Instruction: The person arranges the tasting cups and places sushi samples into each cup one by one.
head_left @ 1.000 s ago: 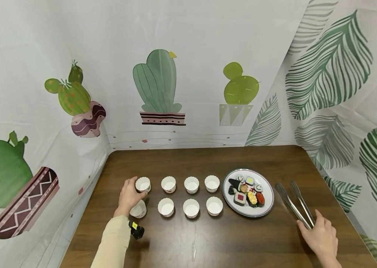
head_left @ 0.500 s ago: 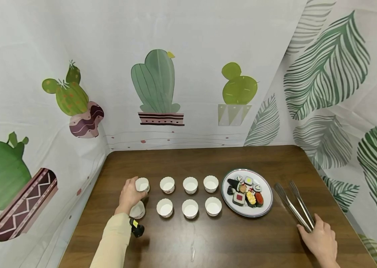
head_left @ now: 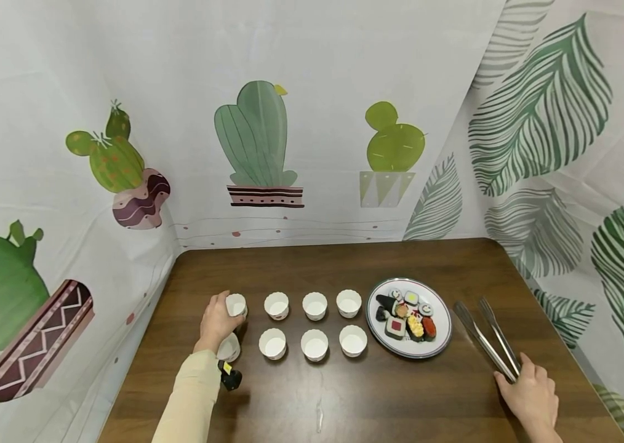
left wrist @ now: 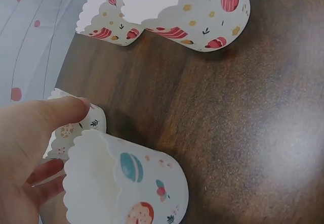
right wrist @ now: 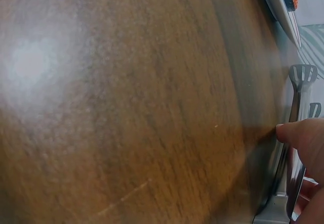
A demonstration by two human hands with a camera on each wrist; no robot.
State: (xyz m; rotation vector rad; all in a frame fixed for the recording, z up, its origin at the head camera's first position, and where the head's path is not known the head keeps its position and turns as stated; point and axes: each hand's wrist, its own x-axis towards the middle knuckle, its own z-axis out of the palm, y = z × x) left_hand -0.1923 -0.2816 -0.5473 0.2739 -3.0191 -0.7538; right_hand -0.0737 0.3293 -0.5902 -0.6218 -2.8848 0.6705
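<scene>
At the table's left, my left hand [head_left: 215,324] pinches the far-left paper baking cup [head_left: 237,304], thumb on its near side and fingers on its far side. In the left wrist view that cup [left wrist: 95,122] is partly hidden by the thumb. A nearer baking cup [left wrist: 147,176] with printed treats stands just below the same hand. My right hand [head_left: 532,394] grips the handles of metal tongs [head_left: 478,334], their arms spread apart and pointing away from me. Its thumb lies along one arm of the tongs [right wrist: 302,91] in the right wrist view.
Two rows of white baking cups [head_left: 315,346] run across the table [head_left: 389,406]. Right of them is a round plate [head_left: 409,354] with several toy-like sushi pieces [head_left: 396,328]. A patterned cloth [head_left: 334,141] hangs behind the table and along both sides.
The head view has shifted slightly. Both hands keep their holds on the baking cup and the tongs, and the cups and plate stay in place.
</scene>
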